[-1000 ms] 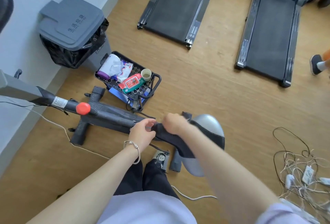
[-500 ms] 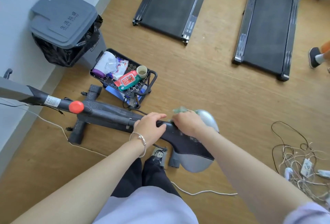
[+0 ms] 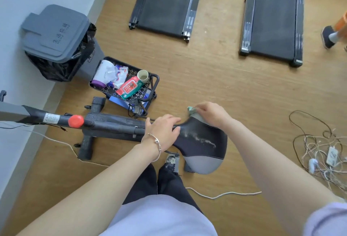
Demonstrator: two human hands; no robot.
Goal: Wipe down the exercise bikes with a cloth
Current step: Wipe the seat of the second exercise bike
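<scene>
Beside your left hand [image 3: 162,132] gripping the black padded saddle [image 3: 202,147], your right hand [image 3: 211,113] pinches a bunched green cloth [image 3: 191,110]; it could miss the white streak [image 3: 200,138].

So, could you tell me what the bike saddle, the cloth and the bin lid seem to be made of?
The bike saddle looks like vinyl or synthetic leather: matt black with grey ends, stitched seams, whitish smears. The cloth is soft crumpled green fabric, kind unclear, mostly under the right hand. The bin lid is matt grey moulded plastic.
</scene>
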